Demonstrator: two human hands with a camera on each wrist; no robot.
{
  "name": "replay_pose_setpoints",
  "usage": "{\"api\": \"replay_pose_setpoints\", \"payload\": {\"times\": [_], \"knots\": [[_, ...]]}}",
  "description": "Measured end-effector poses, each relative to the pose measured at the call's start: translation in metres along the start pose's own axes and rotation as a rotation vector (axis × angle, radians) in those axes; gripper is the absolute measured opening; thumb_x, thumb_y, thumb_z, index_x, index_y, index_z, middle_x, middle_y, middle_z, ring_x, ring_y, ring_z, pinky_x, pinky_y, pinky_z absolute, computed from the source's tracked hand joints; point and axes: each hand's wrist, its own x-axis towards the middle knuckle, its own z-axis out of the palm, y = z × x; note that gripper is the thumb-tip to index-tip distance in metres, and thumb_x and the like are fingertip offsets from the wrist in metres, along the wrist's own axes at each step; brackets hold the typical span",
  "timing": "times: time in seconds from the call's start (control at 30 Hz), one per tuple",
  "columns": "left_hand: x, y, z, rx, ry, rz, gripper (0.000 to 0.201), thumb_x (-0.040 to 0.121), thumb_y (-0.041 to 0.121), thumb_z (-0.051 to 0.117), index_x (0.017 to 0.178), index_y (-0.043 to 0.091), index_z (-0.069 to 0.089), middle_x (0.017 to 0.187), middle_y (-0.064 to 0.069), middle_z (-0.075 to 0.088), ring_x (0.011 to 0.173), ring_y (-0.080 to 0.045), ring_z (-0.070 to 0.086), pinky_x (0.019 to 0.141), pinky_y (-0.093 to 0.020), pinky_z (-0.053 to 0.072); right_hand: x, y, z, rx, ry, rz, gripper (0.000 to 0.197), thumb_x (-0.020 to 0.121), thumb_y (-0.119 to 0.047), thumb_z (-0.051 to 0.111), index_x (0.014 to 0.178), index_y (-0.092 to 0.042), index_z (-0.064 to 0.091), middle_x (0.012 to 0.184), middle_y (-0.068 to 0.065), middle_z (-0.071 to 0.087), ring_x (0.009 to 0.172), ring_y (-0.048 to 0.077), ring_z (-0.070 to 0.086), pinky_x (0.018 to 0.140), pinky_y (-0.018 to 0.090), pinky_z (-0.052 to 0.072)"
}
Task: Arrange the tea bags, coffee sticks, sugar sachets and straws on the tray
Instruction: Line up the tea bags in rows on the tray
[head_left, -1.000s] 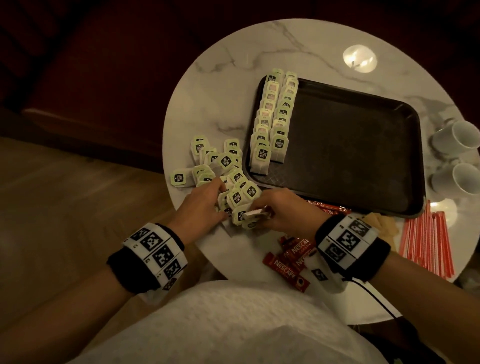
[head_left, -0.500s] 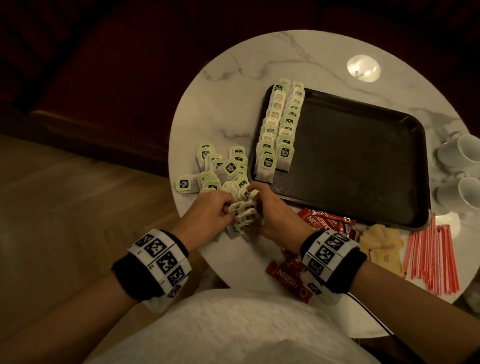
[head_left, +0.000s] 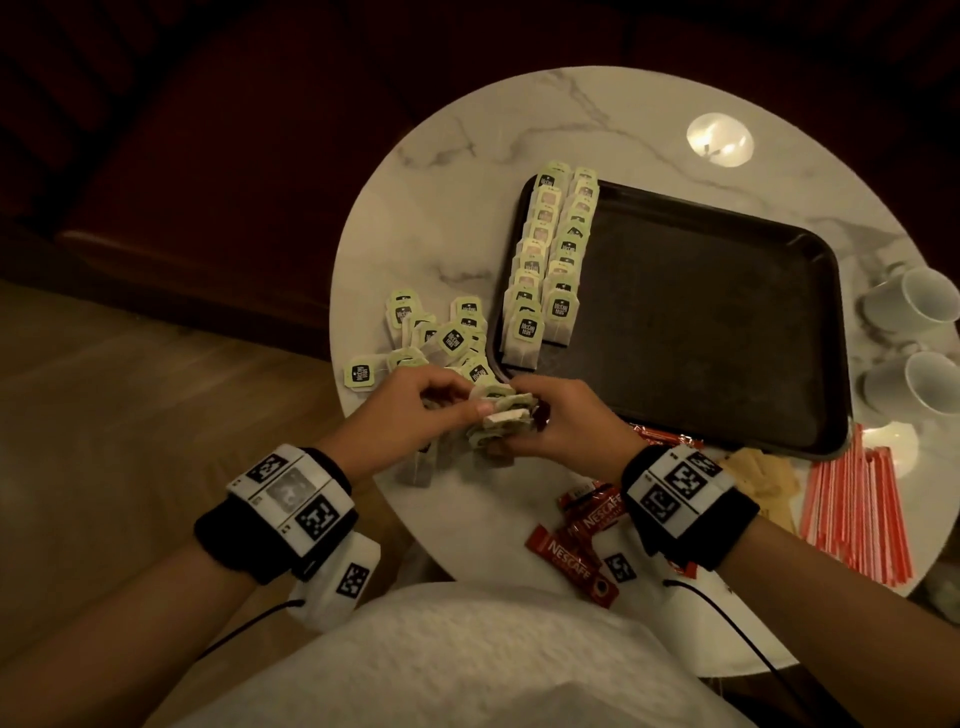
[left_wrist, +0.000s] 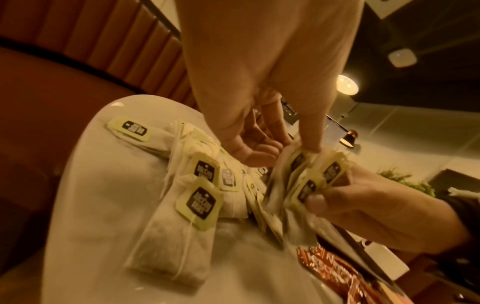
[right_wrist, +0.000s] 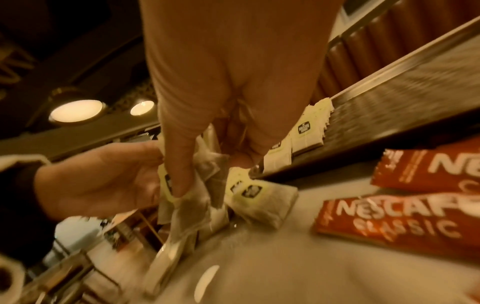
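Frame centre: right hand (head_left: 566, 426) grips a tea-bag bundle (head_left: 501, 423); left hand (head_left: 410, 415) pinches its edge; loosely stacked, bags could slip, scattering beside tray (head_left: 826, 364).

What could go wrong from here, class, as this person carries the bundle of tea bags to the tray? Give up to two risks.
1. The bundle of tea bags is fanned unevenly between the left hand and right hand, so some might slip out on the way.
2. The two rows of tea bags stand leaning along the tray edge; setting more against them could knock them over.
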Motion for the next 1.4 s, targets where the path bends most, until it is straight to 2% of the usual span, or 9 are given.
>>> {"api": "replay_pose_setpoints", "payload": {"times": [0.1, 0.27, 0.53, 0.73, 0.9, 1.03, 1.17, 1.27, 1.4], "knots": [[0.003, 0.009, 0.001, -0.184, -0.018, -0.079, 0.040, 0.087, 0.052, 0.053, 0.097, 0.017, 0.072, 0.090, -0.004, 0.070, 0.084, -0.007, 0.064, 0.076, -0.021, 0.049, 0.002, -0.008, -0.006, 0.204, -0.078, 0.066, 0.035, 0.075, -0.011, 0.083, 0.107, -0.013, 0.068, 0.100, 0.003, 0.074, 0.094, 0.018, 0.070, 0.088, 0.037, 0.056], [0.011, 0.021, 0.009, -0.426, -0.024, -0.166, 0.037, 0.085, 0.057, 0.060, 0.112, 0.033, 0.065, 0.117, -0.002, 0.068, 0.111, -0.022, 0.065, 0.097, -0.046, 0.049, 0.005, -0.022, -0.014, 0.427, -0.126, 0.123, 0.025, 0.083, -0.001, 0.074, 0.106, -0.003, 0.066, 0.106, 0.017, 0.072, 0.095, 0.026, 0.071, 0.090, 0.038, 0.055], [0.020, 0.036, 0.018, -0.557, -0.038, -0.107, 0.041, 0.088, 0.001, 0.062, 0.125, 0.015, 0.055, 0.110, -0.007, 0.070, 0.094, -0.014, 0.070, 0.071, -0.027, 0.058, 0.016, -0.030, -0.026, 0.545, -0.149, 0.091, 0.042, 0.083, 0.012, 0.067, 0.119, -0.008, 0.063, 0.106, 0.002, 0.072, 0.096, 0.012, 0.068, 0.081, 0.023, 0.054], [0.028, 0.038, 0.017, -0.722, 0.024, -0.143, 0.037, 0.090, 0.003, 0.059, 0.127, 0.007, 0.055, 0.116, -0.015, 0.069, 0.105, -0.029, 0.068, 0.082, -0.039, 0.059, 0.018, -0.039, -0.029, 0.610, 0.109, 0.129, 0.053, 0.078, 0.006, 0.074, 0.124, -0.007, 0.050, 0.109, 0.011, 0.065, 0.094, 0.019, 0.067, 0.079, 0.029, 0.060], [0.037, 0.039, 0.016, -0.691, 0.144, -0.104, 0.035, 0.091, 0.005, 0.061, 0.125, 0.007, 0.054, 0.111, -0.019, 0.070, 0.100, -0.032, 0.069, 0.081, -0.040, 0.059, 0.017, -0.038, -0.018, 0.328, 0.363, 0.038, 0.054, 0.070, -0.031, 0.086, 0.109, -0.023, 0.049, 0.111, -0.002, 0.058, 0.104, 0.021, 0.059, 0.087, 0.044, 0.056], [0.042, 0.040, 0.015, -0.684, 0.187, -0.067, 0.042, 0.089, 0.004, 0.063, 0.129, 0.008, 0.050, 0.117, -0.015, 0.069, 0.105, -0.030, 0.068, 0.087, -0.043, 0.056, 0.014, -0.036, -0.012, 0.201, 0.450, -0.006, 0.044, 0.068, -0.038, 0.086, 0.093, -0.024, 0.052, 0.102, -0.011, 0.055, 0.097, 0.005, 0.049, 0.084, 0.023, 0.044], [0.047, 0.043, 0.017, -0.683, 0.236, -0.019, 0.037, 0.085, 0.000, 0.067, 0.117, 0.012, 0.053, 0.103, -0.009, 0.072, 0.094, -0.022, 0.071, 0.075, -0.032, 0.057, 0.012, -0.043, -0.012, 0.149, 0.454, -0.013, 0.030, 0.073, -0.034, 0.083, 0.079, -0.015, 0.061, 0.093, -0.008, 0.050, 0.087, -0.005, 0.044, 0.077, 0.011, 0.036], [0.050, 0.048, 0.017, -0.709, 0.232, -0.006, 0.036, 0.085, -0.001, 0.067, 0.117, 0.007, 0.052, 0.091, -0.004, 0.073, 0.080, -0.019, 0.072, 0.064, -0.027, 0.057, 0.010, -0.051, -0.013, 0.258, 0.380, -0.014, 0.033, 0.076, -0.031, 0.083, 0.089, -0.009, 0.062, 0.083, 0.005, 0.057, 0.069, 0.002, 0.049, 0.063, 0.028, 0.050], [0.053, 0.053, 0.017, -0.702, 0.199, 0.009, 0.042, 0.083, 0.003, 0.069, 0.121, 0.012, 0.053, 0.094, 0.000, 0.072, 0.084, -0.017, 0.071, 0.067, -0.028, 0.056, 0.011, -0.049, -0.016, 0.372, 0.320, 0.054, 0.029, 0.080, -0.019, 0.080, 0.099, -0.004, 0.064, 0.085, 0.011, 0.064, 0.072, 0.020, 0.058, 0.076, 0.048, 0.058]]}}
